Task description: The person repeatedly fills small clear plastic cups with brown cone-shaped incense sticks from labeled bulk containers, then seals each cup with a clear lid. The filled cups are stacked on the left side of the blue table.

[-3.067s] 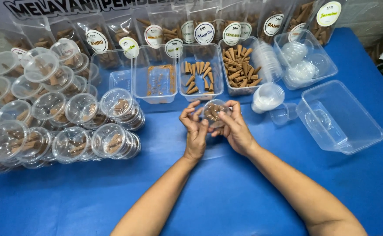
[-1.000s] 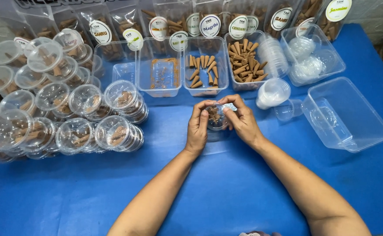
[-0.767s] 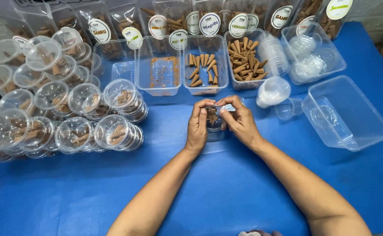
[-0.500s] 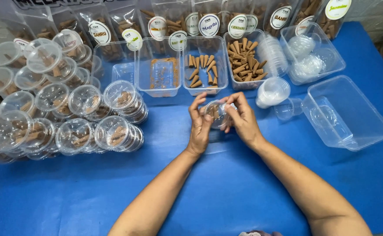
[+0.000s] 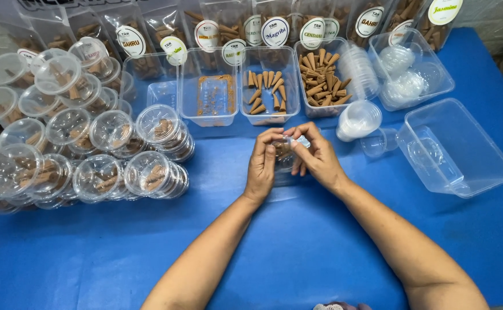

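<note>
Both hands pinch one small clear cup at table centre.
Left hand [image 5: 261,166] and right hand [image 5: 318,158] grasp small clear cup [image 5: 286,154] holding cones; filled lidded cups [image 5: 79,149] stacked at 9 o'clock, loose incense cones [image 5: 322,80] in tubs at 12 remain.

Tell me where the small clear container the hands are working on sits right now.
In the head view the small clear container is centre frame, held between the left hand and right hand, just below the tray of brown cones.
</note>
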